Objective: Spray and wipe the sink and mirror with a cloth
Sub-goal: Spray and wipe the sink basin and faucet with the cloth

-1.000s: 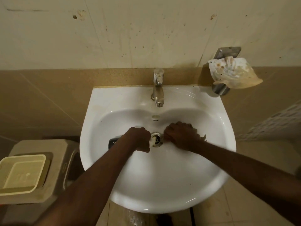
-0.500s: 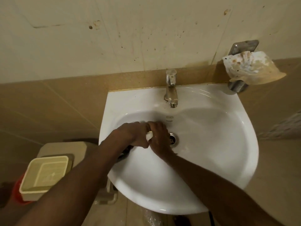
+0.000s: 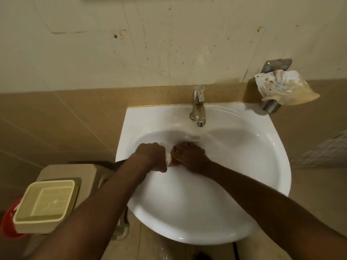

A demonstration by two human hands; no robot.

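1. The cloth (image 3: 168,158) shows only as a small pale wad between the two hands, low in the sink (image 3: 244,184) bowl, left of its middle and in front of the tap (image 3: 198,106).
2. The left hand (image 3: 151,155) is curled into a fist at the wad's left side, its fingers folded under and gripping the cloth.
3. The right hand (image 3: 188,156) sits just right of the wad, knuckles up, its fingers (image 3: 180,147) bent and pressed together on the cloth and against the bowl.
4. The two hands nearly touch, with only the cloth between them. Both forearms reach in over the sink's front rim.
5. The sink is white and glossy, fixed to a tan tiled wall at its back edge. Its overflow slot (image 3: 195,137) shows just behind the right hand. The drain is hidden by the hands.
6. The tap is metal, standing at the middle of the back edge, with grime around its base.
7. Off the sink's back right corner, a metal holder (image 3: 277,65) on the wall carries a stained, crumpled paper (image 3: 285,88).
8. Left of the sink, below its rim, stands a beige bin (image 3: 71,173). A pale yellow square tub (image 3: 45,203) rests on it, and something red (image 3: 8,224) shows at the tub's left.
9. The upper wall (image 3: 169,44) is cream and speckled with dark spots.
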